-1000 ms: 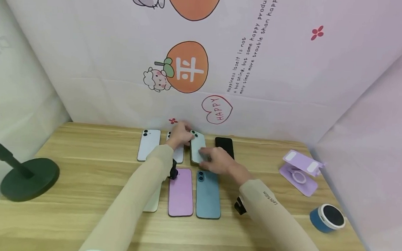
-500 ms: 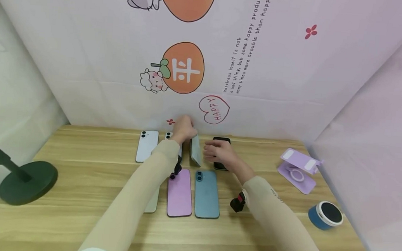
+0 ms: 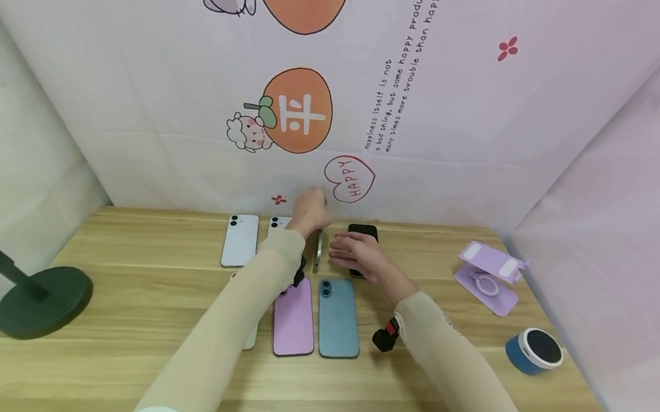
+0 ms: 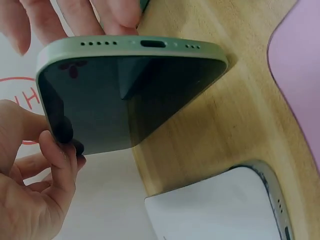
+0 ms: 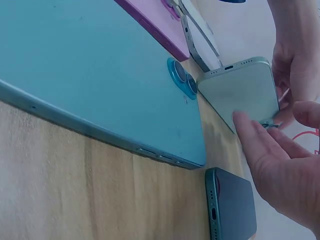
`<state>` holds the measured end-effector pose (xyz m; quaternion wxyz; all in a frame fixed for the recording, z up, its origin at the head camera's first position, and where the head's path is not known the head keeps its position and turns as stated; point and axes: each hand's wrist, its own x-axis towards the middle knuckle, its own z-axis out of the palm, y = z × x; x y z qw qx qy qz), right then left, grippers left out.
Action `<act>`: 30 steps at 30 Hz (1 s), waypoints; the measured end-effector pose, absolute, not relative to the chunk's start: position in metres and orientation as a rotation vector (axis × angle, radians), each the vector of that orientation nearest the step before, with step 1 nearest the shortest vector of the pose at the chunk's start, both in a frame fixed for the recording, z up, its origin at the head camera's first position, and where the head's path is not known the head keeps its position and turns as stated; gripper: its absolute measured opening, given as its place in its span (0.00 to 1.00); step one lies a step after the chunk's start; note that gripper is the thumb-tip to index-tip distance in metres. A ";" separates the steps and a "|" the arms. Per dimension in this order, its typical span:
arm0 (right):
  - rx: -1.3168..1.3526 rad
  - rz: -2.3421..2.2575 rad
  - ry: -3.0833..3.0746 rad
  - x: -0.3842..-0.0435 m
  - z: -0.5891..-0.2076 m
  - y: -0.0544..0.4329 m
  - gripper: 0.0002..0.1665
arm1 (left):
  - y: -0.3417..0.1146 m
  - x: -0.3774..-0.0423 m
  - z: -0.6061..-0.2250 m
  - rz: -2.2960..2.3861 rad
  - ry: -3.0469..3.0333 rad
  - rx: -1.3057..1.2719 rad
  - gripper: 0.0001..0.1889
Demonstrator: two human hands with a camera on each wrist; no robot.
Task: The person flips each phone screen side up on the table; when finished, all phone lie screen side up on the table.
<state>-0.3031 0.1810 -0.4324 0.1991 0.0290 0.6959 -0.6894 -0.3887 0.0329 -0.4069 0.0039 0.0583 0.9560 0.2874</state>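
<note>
A pale green phone (image 3: 319, 251) stands on its long side edge in the back row, seen edge-on in the head view. My left hand (image 3: 311, 211) pinches its far end. The dark screen (image 4: 95, 105) faces the left wrist camera, and its pale back (image 5: 237, 90) shows in the right wrist view. My right hand (image 3: 361, 257) is held with fingers extended beside that back, partly over a black phone (image 3: 365, 229) lying screen up. In the right wrist view its fingertips overlap the pale back. Left of the upright phone lies a white phone (image 3: 279, 222), partly hidden by my left arm.
Another white phone (image 3: 240, 241) ends the back row. In front lie a purple phone (image 3: 294, 321), a blue phone (image 3: 339, 321) and a pale phone (image 3: 250, 338) mostly under my left sleeve. A dark stand (image 3: 44, 301), a purple folding stand (image 3: 488, 281) and a blue-white round device (image 3: 534, 352) flank them.
The pale green phone, earlier leaning back-up between both hands, has turned up onto its long edge in my left hand. My right hand has come off it and moved slightly right.
</note>
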 end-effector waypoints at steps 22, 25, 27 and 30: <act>0.272 -1.743 2.418 -0.295 -0.451 0.165 0.20 | 0.048 -0.383 -0.432 0.863 3.072 0.278 0.08; 0.305 -1.747 2.419 -0.295 -0.453 0.168 0.20 | 0.043 -0.384 -0.430 0.809 3.061 0.349 0.08; 0.315 -1.743 2.425 -0.295 -0.454 0.170 0.20 | 0.037 -0.384 -0.429 0.756 3.044 0.393 0.11; 0.335 -1.737 2.432 -0.296 -0.454 0.172 0.19 | 0.025 -0.384 -0.428 0.650 2.999 0.474 0.18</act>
